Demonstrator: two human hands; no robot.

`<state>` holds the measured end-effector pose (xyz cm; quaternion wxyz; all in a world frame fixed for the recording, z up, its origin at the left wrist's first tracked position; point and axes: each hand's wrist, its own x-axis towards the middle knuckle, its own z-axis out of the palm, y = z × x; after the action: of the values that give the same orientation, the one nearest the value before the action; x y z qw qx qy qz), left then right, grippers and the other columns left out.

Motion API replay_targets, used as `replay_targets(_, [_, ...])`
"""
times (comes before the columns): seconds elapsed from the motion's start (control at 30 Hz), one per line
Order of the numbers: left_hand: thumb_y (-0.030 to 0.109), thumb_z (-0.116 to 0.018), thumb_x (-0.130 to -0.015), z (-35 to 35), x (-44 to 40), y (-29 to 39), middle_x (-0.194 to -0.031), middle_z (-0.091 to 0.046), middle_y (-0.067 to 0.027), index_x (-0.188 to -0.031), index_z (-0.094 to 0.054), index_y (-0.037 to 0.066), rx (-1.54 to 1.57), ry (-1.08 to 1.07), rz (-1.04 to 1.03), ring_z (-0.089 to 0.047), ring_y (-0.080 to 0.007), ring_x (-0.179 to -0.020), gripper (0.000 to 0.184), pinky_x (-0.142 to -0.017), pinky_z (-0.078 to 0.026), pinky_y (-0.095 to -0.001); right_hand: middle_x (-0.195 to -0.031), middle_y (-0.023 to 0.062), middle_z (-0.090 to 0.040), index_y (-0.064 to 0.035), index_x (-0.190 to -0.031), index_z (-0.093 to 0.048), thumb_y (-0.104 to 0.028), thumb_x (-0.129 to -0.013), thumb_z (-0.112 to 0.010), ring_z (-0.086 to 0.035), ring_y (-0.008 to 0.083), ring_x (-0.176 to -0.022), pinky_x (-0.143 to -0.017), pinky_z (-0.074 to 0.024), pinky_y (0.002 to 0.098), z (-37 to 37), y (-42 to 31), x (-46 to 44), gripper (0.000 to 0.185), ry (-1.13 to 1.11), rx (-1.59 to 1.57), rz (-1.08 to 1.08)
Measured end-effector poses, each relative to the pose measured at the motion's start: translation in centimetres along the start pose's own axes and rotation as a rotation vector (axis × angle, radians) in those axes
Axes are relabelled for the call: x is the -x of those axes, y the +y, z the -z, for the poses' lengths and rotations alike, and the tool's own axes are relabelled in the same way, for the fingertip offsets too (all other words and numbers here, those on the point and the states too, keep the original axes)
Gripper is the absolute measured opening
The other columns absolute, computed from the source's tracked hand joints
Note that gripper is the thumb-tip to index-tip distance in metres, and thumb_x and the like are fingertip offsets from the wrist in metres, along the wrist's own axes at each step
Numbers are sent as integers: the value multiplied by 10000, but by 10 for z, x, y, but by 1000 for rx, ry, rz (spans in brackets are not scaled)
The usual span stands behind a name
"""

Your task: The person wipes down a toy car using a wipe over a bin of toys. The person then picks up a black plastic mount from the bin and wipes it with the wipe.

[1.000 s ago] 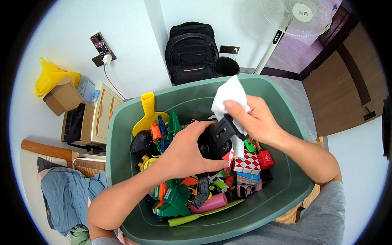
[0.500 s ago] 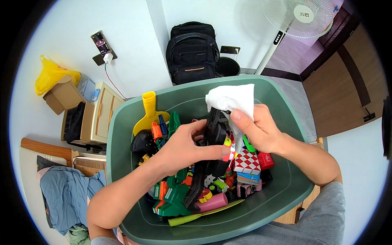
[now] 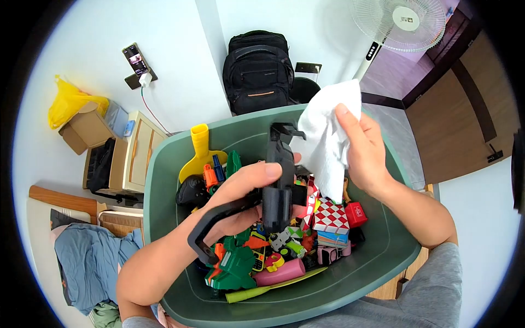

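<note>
My left hand (image 3: pixel 240 183) grips a long black plastic toy (image 3: pixel 278 205) with a thick body and an open, frame-like end; its exact kind is unclear. The toy is raised over a large green tub (image 3: pixel 377 273) full of toys. My right hand (image 3: pixel 367 153) pinches a white cloth or wipe (image 3: pixel 322 128), which hangs down just right of the black toy. Under the hands lie a red-and-white checkered block (image 3: pixel 331 216), a pink cylinder (image 3: pixel 281 271), a green toy piece (image 3: pixel 235 268) and a red box (image 3: pixel 356 215).
A yellow scoop (image 3: pixel 200 156) leans at the tub's back left. Beyond the rim are a black backpack (image 3: pixel 258 71), a bin (image 3: pixel 304 90) and a standing fan (image 3: pixel 406 19). On the left, a phone (image 3: pixel 135 59) hangs at the wall, near a cardboard box (image 3: pixel 82 128) and blue clothing (image 3: pixel 95 262).
The black toy has been turned, its frame-like end swinging out to the left over my forearm. My right hand has drawn the white cloth up and away to the right.
</note>
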<state>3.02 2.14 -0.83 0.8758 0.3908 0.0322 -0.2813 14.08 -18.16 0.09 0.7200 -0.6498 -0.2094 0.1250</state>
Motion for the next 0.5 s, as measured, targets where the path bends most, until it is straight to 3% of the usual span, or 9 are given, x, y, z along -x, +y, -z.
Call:
replay_targets(0.07, [428, -561, -930, -3, -2, 0, -1210, -575, -170, -1484, -289, 3, 70, 40, -107, -576, -389, -1195, 749, -954, -542, -489, -992, 58, -683, 0, -1111, -623, -282, -1018, -532, -639, 94, -848, -745, -500, 257, 5, 1, -3, 310, 83, -63, 52])
replay_targets(0.1, [371, -600, -939, -8, -3, 0, -1126, -643, -123, -1402, -430, 44, 177, 103, -134, -671, -271, -1008, 592, -883, -577, -418, -896, 5, -656, -1, -1065, -624, -277, -1003, -572, -582, 56, -786, -692, -475, 238, 2, 0, -2, 288, 144, -15, 117])
replay_targets(0.13, [371, -600, -939, -8, -3, 1, -1126, -643, -123, -1402, -430, 44, 178, 104, -133, -671, -271, -1008, 592, -883, -577, -418, -896, 5, -656, -1, -1065, -624, -277, -1003, -572, -582, 56, -786, -692, -475, 238, -3, -1, 0, 288, 145, -15, 115])
replay_targets(0.2, [372, -587, -943, -8, -4, 2, -1164, -642, -132, -1371, -467, 41, 177, 109, -152, -653, -250, -1055, 555, -931, -555, -429, -907, 27, -668, 1, -1091, -619, -216, -977, -606, -601, 73, -812, -738, -495, 249, -12, -7, 9, 245, 121, 151, 333])
replay_targets(0.23, [372, -587, -943, -7, -5, 1, -1164, -642, -132, -1371, -467, 41, 177, 109, -151, -653, -250, -1055, 555, -931, -555, -429, -982, 61, -682, -12, -1116, -622, -159, -949, -629, -624, 91, -898, -791, -508, 272, -8, -11, 15, 223, -19, 325, 336])
replay_targets(0.27, [372, -581, -944, -5, -5, -1, -1172, -642, -137, -1358, -480, 34, 173, 69, -136, -656, -243, -1053, 543, -942, -550, -426, -1062, 106, -681, -24, -1102, -643, -77, -872, -677, -660, 172, -969, -819, -523, 325, -8, -19, 19, 238, -192, 382, 188])
replay_targets(0.33, [362, -563, -948, -2, -1, -3, -1192, -641, -151, -1321, -510, 9, 163, 79, -103, -657, -227, -1064, 516, -963, -537, -414, -1097, 131, -668, -29, -1063, -665, -12, -757, -718, -662, 272, -1013, -841, -527, 374, -11, -2, 13, 310, -274, 608, 674])
replay_targets(0.4, [349, -562, -937, 0, 2, -1, -1196, -641, -153, -1304, -515, -9, 219, 30, -68, -654, -233, -1081, 514, -963, -535, -415, -1098, 144, -661, -15, -1043, -669, 12, -688, -724, -645, 335, -1016, -846, -525, 401, -15, 2, 13, 360, -292, 593, 731])
replay_targets(0.5, [325, -562, -924, 0, 0, -1, -1173, -640, -156, -1310, -489, -26, 181, 11, -124, -659, -233, -1056, 527, -940, -543, -410, -1071, 127, -663, -16, -1041, -680, 9, -711, -721, -648, 306, -976, -831, -527, 389, -16, -3, 12, 334, -267, 617, 726])
